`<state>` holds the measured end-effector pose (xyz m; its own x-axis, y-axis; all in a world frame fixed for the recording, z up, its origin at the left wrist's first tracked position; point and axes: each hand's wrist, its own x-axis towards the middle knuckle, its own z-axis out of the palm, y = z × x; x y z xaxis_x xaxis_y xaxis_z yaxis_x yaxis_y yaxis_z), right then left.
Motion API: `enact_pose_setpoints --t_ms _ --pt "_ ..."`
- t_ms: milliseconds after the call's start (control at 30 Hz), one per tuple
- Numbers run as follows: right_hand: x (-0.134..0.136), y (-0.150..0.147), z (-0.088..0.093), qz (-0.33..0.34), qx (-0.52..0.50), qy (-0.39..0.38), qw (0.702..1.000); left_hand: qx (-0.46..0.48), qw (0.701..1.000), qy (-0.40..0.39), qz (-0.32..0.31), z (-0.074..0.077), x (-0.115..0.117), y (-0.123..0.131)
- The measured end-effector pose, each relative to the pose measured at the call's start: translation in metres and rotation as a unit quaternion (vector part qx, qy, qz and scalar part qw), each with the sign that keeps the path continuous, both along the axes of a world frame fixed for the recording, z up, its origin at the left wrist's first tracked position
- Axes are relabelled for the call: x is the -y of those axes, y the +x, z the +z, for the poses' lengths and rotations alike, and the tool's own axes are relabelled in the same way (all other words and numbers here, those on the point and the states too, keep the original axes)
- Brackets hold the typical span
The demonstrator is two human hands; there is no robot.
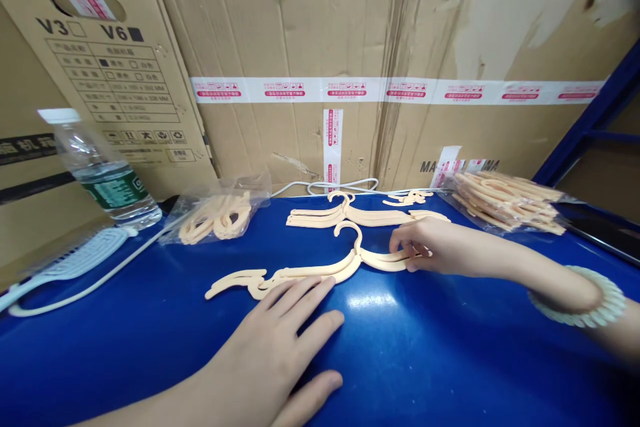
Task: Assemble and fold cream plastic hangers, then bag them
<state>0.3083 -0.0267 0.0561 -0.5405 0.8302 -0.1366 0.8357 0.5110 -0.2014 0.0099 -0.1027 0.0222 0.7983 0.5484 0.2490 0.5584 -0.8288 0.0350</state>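
Cream hanger lay mid-way between near and far edges of blue table, hook toward far edge. Left hand spread, fingertips on hanger's left arm; right hand appeared to pinch right arm. Step in hand, seemingly: adjusting hanger's arms. Next move likely called for steady left hold. Right arm's tip partly hidden by fingers; joint fit unclear; left forearm cut off; pieces uncountable in wrapped pile, far right corner.
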Motion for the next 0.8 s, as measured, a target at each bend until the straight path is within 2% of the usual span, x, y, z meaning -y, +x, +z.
enact_pose_setpoints --t_ms 200,367,467,600,700,800 --pt "-0.004 0.006 -0.002 0.004 -0.026 -0.009 1.0 0.073 0.996 -0.03 0.044 -0.018 -0.002 -0.002" --pt "-0.003 0.005 0.001 -0.006 -0.02 -0.009 1.0 0.08 0.995 -0.043 0.047 -0.02 -0.002 -0.001" --pt "-0.003 0.005 0.001 -0.007 -0.02 -0.005 1.0 0.098 0.994 -0.042 0.032 -0.016 -0.003 -0.001" --pt "-0.005 0.008 0.0 0.001 -0.018 0.0 1.0 0.126 0.991 -0.033 -0.018 -0.013 -0.009 0.0" --pt "-0.006 0.011 0.001 0.01 -0.025 0.001 1.0 0.177 0.983 -0.031 -0.047 -0.015 -0.013 0.001" --pt "-0.003 0.013 0.005 0.018 -0.031 0.006 0.999 0.21 0.975 -0.047 -0.049 -0.019 -0.016 0.0"
